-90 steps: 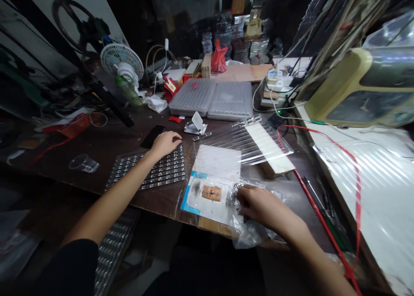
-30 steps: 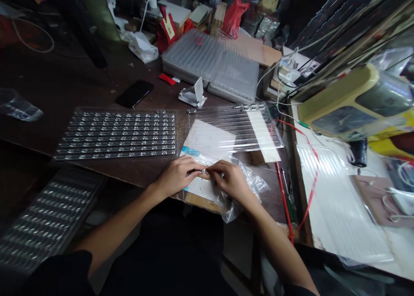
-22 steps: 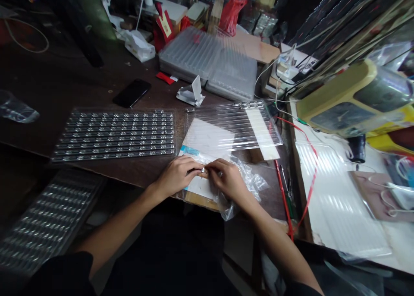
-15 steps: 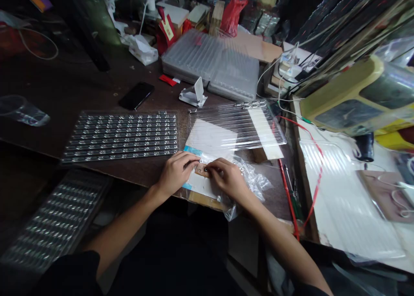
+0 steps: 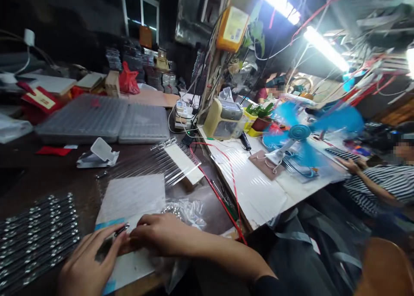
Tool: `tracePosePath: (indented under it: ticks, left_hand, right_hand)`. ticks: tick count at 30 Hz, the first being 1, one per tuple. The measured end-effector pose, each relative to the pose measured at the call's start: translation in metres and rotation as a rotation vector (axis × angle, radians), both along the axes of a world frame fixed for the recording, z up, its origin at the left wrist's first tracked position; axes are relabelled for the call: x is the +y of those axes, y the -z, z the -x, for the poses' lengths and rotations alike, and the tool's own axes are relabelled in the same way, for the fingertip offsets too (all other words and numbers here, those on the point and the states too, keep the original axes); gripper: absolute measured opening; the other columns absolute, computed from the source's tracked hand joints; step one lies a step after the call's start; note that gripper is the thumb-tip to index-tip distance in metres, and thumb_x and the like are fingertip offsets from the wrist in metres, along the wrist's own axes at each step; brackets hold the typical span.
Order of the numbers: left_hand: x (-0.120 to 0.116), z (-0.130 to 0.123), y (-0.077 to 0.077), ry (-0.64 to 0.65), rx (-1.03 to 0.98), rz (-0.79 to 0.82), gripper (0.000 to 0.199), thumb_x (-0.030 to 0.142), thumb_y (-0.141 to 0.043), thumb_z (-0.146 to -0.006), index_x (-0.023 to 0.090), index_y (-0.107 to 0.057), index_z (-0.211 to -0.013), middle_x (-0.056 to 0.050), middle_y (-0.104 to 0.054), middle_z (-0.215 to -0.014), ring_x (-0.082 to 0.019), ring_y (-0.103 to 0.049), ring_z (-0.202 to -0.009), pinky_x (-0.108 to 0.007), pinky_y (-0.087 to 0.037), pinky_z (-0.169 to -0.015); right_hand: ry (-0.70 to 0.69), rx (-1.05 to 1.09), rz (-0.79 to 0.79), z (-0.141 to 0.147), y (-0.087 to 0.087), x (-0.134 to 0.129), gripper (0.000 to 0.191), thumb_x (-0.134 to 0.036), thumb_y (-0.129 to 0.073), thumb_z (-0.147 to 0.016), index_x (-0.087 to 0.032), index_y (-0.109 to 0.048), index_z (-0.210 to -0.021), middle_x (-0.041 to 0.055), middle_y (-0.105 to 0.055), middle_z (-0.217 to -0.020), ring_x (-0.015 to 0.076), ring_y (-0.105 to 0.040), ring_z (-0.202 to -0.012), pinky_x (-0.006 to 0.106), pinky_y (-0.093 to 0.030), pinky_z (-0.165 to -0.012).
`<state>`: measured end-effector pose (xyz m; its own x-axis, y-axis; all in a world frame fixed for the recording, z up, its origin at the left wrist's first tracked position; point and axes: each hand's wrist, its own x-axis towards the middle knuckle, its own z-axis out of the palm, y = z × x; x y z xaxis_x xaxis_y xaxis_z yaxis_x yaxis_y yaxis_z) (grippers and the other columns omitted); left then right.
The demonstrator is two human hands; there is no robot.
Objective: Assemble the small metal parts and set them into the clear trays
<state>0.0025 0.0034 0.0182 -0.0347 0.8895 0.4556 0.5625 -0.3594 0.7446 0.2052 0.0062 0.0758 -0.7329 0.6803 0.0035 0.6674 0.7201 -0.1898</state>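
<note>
Well, left hand [image 5: 87, 261] holds dark sliver [image 5: 120, 231]

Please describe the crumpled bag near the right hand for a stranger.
On the dark workbench, find the white sheet. At its right edge, just above the right hand, lies a clear plastic bag; unlike the flat trays nearby, it is crumpled and soft.

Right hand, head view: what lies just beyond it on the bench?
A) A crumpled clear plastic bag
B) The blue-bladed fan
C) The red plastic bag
A: the crumpled clear plastic bag lies just past the right hand, beside the white sheet.
</note>
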Motion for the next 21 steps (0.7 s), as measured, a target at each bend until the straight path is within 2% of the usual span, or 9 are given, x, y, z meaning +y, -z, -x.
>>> tracePosePath:
  ticks: [2, 5, 6, 8, 10, 13, 16, 19, 21]
  left_hand:
    - [0.0, -0.01, -0.002, 0.037, -0.026, 0.01, 0.037, 0.047, -0.055, -0.07, 0.068, -0.063, -0.098, 0.005, -0.074, -0.082, -0.041, -0.069, -0.079, -0.065, -0.051, -0.075]
    - [0.001, -0.014, 0.002, 0.123, 0.006, 0.089, 0.026, 0.05, -0.057, -0.074, 0.066, -0.062, -0.093, 0.011, -0.074, -0.088, -0.037, -0.07, -0.086, -0.061, -0.055, -0.078]
    - [0.001, -0.014, 0.003, 0.133, 0.017, 0.107, 0.022, 0.05, -0.058, -0.075, 0.063, -0.063, -0.093, 0.012, -0.074, -0.09, -0.035, -0.071, -0.088, -0.059, -0.056, -0.079]
    - [-0.001, -0.01, 0.003, 0.107, 0.014, 0.123, 0.016, 0.048, -0.059, -0.079, 0.052, -0.066, -0.093, 0.008, -0.074, -0.092, -0.032, -0.07, -0.089, -0.054, -0.056, -0.08]
    - [-0.003, -0.007, 0.001, 0.018, -0.025, 0.153, 0.014, 0.043, -0.059, -0.084, 0.036, -0.067, -0.094, 0.001, -0.074, -0.093, -0.028, -0.069, -0.088, -0.047, -0.055, -0.082]
    - [-0.001, -0.003, 0.001, -0.038, -0.113, 0.217, 0.02, 0.037, -0.056, -0.09, 0.022, -0.067, -0.097, -0.005, -0.074, -0.094, -0.021, -0.068, -0.087, -0.034, -0.055, -0.078]
    - [0.002, -0.002, 0.001, 0.05, -0.046, 0.245, 0.014, 0.031, -0.061, -0.089, 0.02, -0.069, -0.093, -0.005, -0.073, -0.093, -0.019, -0.067, -0.087, -0.031, -0.052, -0.08]
    - [-0.001, -0.006, -0.003, 0.177, 0.076, 0.211, 0.007, 0.027, -0.067, -0.086, 0.021, -0.071, -0.088, -0.004, -0.073, -0.09, -0.02, -0.065, -0.087, -0.034, -0.05, -0.082]
    - [-0.002, -0.009, -0.005, 0.214, 0.131, 0.196, 0.005, 0.026, -0.068, -0.085, 0.022, -0.071, -0.087, -0.004, -0.073, -0.087, -0.021, -0.065, -0.085, -0.036, -0.049, -0.081]
  right_hand:
    - [0.075, 0.004, 0.092, -0.017, -0.002, 0.003, 0.024, -0.04, -0.046, -0.092, -0.033, -0.063, -0.107, -0.0069, -0.074, -0.107, 0.0095, -0.067, -0.086, 0.019, -0.044, -0.061]
    - [0.186, -0.084, 0.176, -0.036, 0.002, 0.007, 0.024, -0.053, -0.061, -0.081, -0.032, -0.067, -0.089, -0.0095, -0.076, -0.087, 0.0123, -0.068, -0.074, 0.021, -0.037, -0.051]
    - [0.208, -0.104, 0.209, -0.039, 0.004, 0.007, 0.021, -0.051, -0.067, -0.078, -0.031, -0.068, -0.085, -0.0095, -0.075, -0.082, 0.0126, -0.067, -0.071, 0.021, -0.035, -0.05]
    - [0.215, -0.094, 0.288, -0.039, 0.006, 0.005, 0.01, -0.035, -0.074, -0.074, -0.028, -0.071, -0.081, -0.0076, -0.074, -0.077, 0.0127, -0.066, -0.067, 0.021, -0.035, -0.05]
    - [0.206, -0.025, 0.353, -0.035, 0.008, 0.002, 0.014, -0.014, -0.071, -0.073, -0.024, -0.074, -0.081, -0.0034, -0.074, -0.077, 0.0136, -0.066, -0.069, 0.021, -0.038, -0.056]
    - [0.154, 0.06, 0.417, -0.034, 0.012, 0.006, 0.016, -0.004, -0.062, -0.076, -0.017, -0.072, -0.078, 0.0051, -0.072, -0.076, 0.017, -0.064, -0.069, 0.025, -0.039, -0.061]
    - [0.127, 0.101, 0.45, -0.036, 0.016, 0.013, 0.014, -0.005, -0.061, -0.079, -0.017, -0.069, -0.079, 0.0061, -0.07, -0.081, 0.0174, -0.062, -0.072, 0.027, -0.04, -0.064]
    - [0.15, 0.094, 0.47, -0.035, 0.014, 0.012, 0.012, -0.008, -0.063, -0.08, -0.019, -0.067, -0.08, 0.0039, -0.069, -0.082, 0.0159, -0.061, -0.072, 0.026, -0.04, -0.064]
    - [0.17, 0.073, 0.481, -0.034, 0.012, 0.01, 0.013, -0.007, -0.062, -0.08, -0.019, -0.068, -0.081, 0.0038, -0.069, -0.079, 0.0157, -0.061, -0.071, 0.026, -0.039, -0.062]
